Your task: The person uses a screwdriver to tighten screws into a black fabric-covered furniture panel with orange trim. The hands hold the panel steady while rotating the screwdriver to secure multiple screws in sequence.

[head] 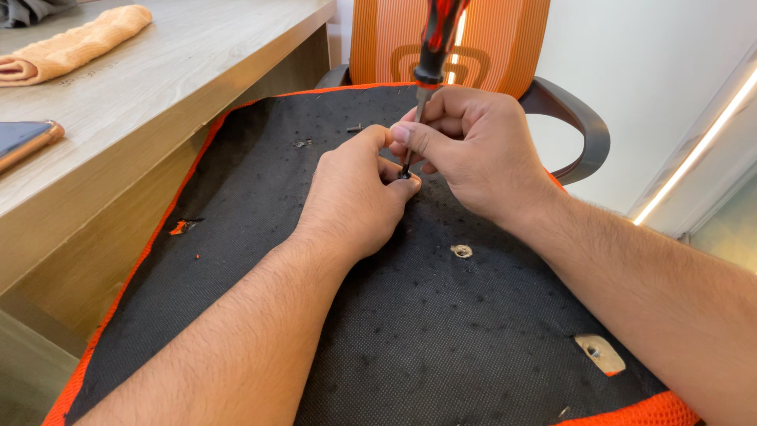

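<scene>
Black fabric covers the underside of an upturned chair seat [441, 331], edged in orange, which fills most of the view; the orange mesh backrest [489, 39] and a dark grey armrest [583, 126] rise behind it. Both bare hands meet near the middle of the seat. The right hand [473, 150] grips a screwdriver [430, 59] with a red and black handle, its fingers closed around the metal shaft, the tool standing almost upright with its tip pressed down into the fabric. The left hand [355, 193] rests on the seat just beside that tip, thumb and forefinger pinched together around it; whatever they hold there is too small and too hidden to tell. A small loose screw [354, 127] lies on the fabric beyond the hands. Two pale holes show through the black cloth, one [461, 251] near the right wrist and one [599, 353] close to the front edge. A wooden desk [158, 87] stands to the left, carrying a rolled peach towel [75, 43] and a phone [24, 140] at its edge.
</scene>
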